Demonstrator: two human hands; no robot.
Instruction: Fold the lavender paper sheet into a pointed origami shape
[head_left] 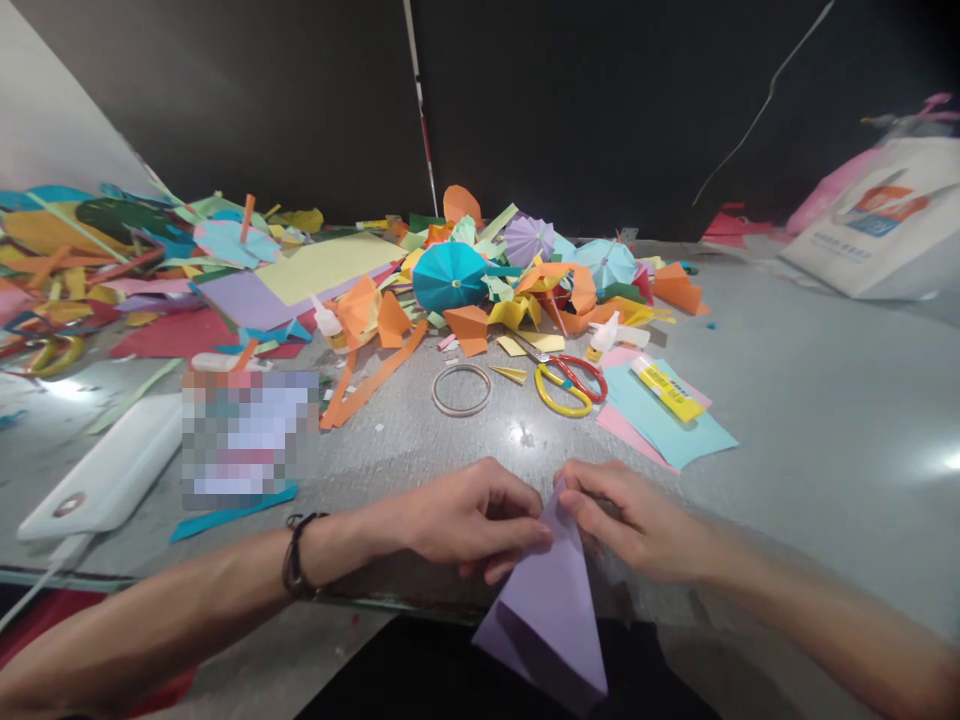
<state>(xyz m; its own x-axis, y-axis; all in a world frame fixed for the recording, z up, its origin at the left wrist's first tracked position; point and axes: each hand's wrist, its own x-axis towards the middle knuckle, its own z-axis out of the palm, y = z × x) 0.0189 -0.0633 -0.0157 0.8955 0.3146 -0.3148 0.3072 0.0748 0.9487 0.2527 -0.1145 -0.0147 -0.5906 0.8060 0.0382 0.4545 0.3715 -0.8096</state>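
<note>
A folded sheet of purple paper (559, 600) hangs over the table's front edge, its narrow tip pointing up and its wide, partly open end toward my lap. My left hand (487, 520) pinches its left edge near the top, thumb in front and fingers curled behind. At the tip, my right hand (622, 510) grips the paper between thumb and fingers. Beyond the hands lie scissors (566, 385) with one red and one yellow handle, a silver ring (461, 390), and a small folded yellow paper piece (508, 374).
Coloured paper scraps heap along the black wall, with a teal pleated paper disc (450, 277) among them. A yellow glue tube (667, 388) rests on light blue paper (694, 435). A white power bank (105, 465) lies left; a white bag (874, 220) stands far right.
</note>
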